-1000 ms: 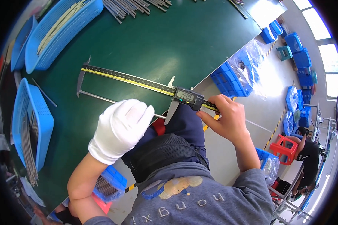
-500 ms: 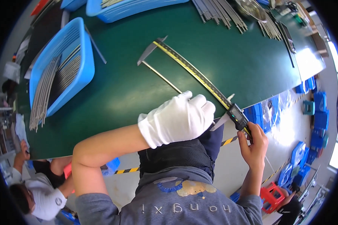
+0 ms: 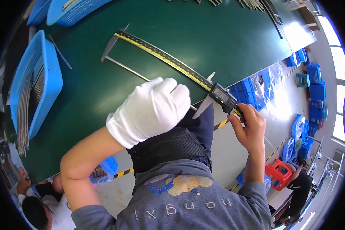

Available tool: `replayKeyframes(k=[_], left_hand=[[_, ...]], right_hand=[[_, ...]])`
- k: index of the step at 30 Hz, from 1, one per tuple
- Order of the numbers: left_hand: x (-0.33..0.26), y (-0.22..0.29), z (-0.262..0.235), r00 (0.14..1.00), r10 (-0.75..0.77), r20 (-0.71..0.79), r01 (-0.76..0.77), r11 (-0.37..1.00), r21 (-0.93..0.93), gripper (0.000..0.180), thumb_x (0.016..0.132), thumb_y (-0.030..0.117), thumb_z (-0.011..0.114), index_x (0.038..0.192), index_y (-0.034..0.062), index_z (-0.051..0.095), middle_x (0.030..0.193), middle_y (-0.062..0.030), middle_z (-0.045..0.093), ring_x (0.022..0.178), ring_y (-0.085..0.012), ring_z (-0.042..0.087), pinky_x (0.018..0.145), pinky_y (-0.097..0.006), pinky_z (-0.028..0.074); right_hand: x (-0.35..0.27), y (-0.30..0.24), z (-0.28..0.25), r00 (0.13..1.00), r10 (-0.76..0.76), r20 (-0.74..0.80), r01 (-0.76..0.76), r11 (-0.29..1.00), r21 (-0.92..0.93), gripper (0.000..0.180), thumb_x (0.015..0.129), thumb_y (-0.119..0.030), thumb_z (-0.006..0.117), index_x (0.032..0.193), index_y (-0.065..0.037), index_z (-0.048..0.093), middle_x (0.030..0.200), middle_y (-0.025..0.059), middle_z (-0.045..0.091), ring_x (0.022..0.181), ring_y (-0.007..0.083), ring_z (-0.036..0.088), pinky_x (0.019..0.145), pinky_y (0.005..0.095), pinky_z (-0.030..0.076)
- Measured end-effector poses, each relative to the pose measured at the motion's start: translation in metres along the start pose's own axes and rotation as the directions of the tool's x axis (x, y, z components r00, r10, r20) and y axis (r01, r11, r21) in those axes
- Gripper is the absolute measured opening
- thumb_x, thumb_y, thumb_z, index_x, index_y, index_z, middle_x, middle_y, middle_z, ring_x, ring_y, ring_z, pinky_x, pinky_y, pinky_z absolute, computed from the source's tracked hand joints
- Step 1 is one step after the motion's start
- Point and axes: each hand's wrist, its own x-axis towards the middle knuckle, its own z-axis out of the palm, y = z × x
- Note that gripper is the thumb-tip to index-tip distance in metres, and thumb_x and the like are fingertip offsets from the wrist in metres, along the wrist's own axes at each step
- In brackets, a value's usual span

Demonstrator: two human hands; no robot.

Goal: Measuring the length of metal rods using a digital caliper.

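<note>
My left hand (image 3: pixel 151 109), in a white glove, is closed around a thin metal rod (image 3: pixel 126 67). One end of the rod meets the far jaw of a long digital caliper (image 3: pixel 165 57); its other end comes out past the glove at the near jaw (image 3: pixel 204 107). Bare fingers of my right hand (image 3: pixel 251 126) grip the caliper's near end, just behind its display unit (image 3: pixel 222 96). The caliper's beam runs slantwise above the green table, and its near end reaches past the table edge.
At the left, a blue basket (image 3: pixel 51 82) holds several metal rods (image 3: pixel 25 111). A loose rod (image 3: pixel 60 51) lies beside it. Another blue basket (image 3: pixel 73 17) and more rods (image 3: pixel 253 4) lie at the far side. A person (image 3: pixel 38 211) sits at lower left; blue crates (image 3: pixel 314 90) stand on the floor at right.
The view has shifted, so the table and baskets appear further left and the far rods have partly left the picture. Both hands keep their holds on rod and caliper.
</note>
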Motion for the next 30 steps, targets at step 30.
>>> replayKeyframes(k=[30], left_hand=[[-0.011,-0.009,-0.017,0.990,0.143,0.007,-0.142,0.988,-0.061,0.035,0.072,0.017,0.069,0.104,0.0055,0.061,0.096,-0.0111,0.060,0.091,-0.0306,0.061,0.080,-0.044,0.053]], right_hand=[[-0.019,-0.007,0.012,0.998,0.035,-0.050,-0.038,0.998,-0.053,0.032,0.076,-0.033,0.075,0.089,-0.008,0.061,0.069,0.0046,0.059,0.055,0.0226,0.059,0.047,0.0327,0.044]])
